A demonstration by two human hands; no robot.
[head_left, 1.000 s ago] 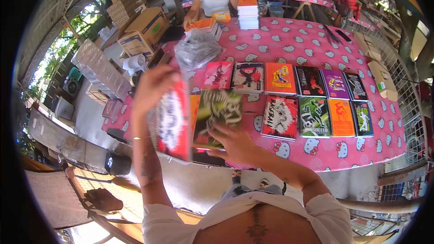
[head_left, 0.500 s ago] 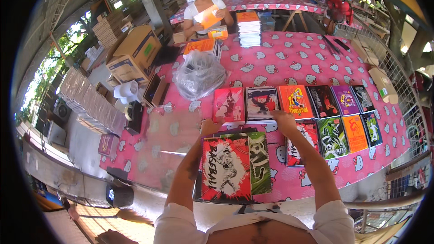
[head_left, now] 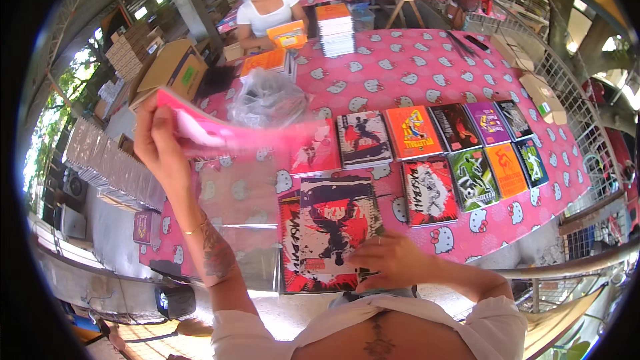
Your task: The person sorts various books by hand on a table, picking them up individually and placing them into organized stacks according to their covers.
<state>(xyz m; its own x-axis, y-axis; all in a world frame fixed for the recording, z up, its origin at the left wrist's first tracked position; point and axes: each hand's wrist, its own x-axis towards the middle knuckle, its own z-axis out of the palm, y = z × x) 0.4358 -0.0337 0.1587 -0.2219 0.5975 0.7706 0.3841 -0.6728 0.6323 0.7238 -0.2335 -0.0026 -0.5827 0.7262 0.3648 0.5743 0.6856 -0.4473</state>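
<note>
My left hand [head_left: 159, 139] is raised at the left, fingers closed on the edge of a pink notebook [head_left: 213, 132] that is blurred by motion. Before me lies a small pile with a black, white and red notebook [head_left: 337, 223] on top, its picture upside down to me. Under it shows a red notebook [head_left: 291, 253] with black lettering. My right hand [head_left: 390, 259] grips the top notebook at its lower right corner; some fingertips are hidden. Beyond the pile, sports-themed notebooks stand in two rows of stacks, among them a pink stack [head_left: 317, 150] and a dark-and-white stack [head_left: 365, 137].
A pink patterned cloth [head_left: 400, 60] covers the table. A clear plastic bag [head_left: 263, 100] sits left of centre, near orange notebooks [head_left: 267, 63]. Across the table a person [head_left: 270, 17] holds an orange notebook. Cardboard boxes [head_left: 175, 73] and tall notebook stacks [head_left: 110, 160] stand left.
My left hand has lifted a pink notebook and swung it left. My right hand has brought a dark-and-red notebook from the back row onto the near pile. The view has shifted a little.
</note>
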